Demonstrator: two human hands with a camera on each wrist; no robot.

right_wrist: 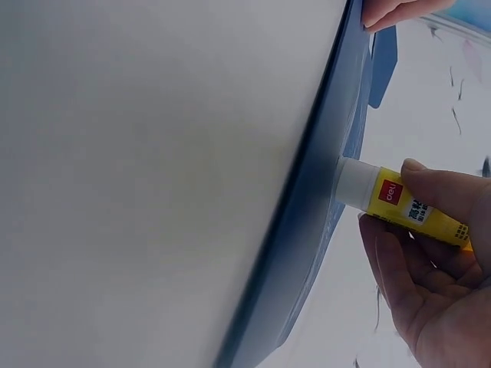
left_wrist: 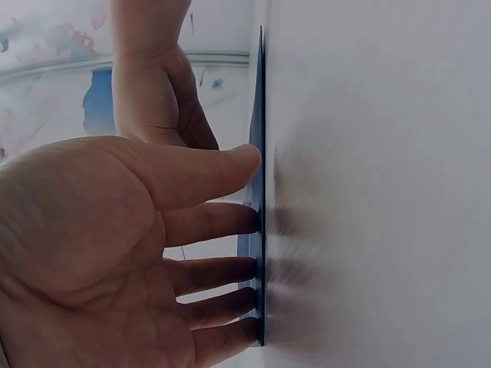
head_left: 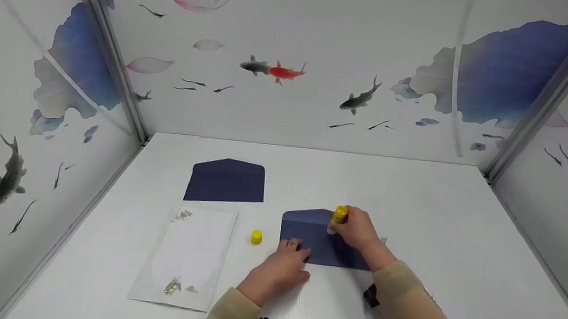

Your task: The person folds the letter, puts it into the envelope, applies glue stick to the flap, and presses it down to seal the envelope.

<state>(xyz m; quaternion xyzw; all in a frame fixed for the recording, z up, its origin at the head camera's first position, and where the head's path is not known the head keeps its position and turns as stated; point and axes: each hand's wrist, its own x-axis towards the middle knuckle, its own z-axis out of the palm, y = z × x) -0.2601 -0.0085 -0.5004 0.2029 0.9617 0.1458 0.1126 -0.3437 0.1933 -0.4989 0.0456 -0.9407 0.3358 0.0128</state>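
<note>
A dark blue envelope (head_left: 308, 237) lies on the white table, its pointed flap toward the far side. My right hand (head_left: 358, 228) grips a yellow glue stick (head_left: 339, 214), tilted, with its white end against the envelope. In the right wrist view the glue stick (right_wrist: 422, 213) is pinched between thumb and fingers and touches the blue paper (right_wrist: 307, 207). My left hand (head_left: 280, 268) rests its fingertips on the envelope's near left part. The left wrist view shows that hand (left_wrist: 115, 245) with fingers extended, tips on the envelope's edge (left_wrist: 261, 184).
A yellow cap (head_left: 256, 237) stands left of the envelope. Further left lies a white sheet (head_left: 187, 256) with printed plants. Another dark blue envelope (head_left: 226, 181) lies behind it. White panels with painted fish enclose the table (head_left: 460, 234) at the back and sides.
</note>
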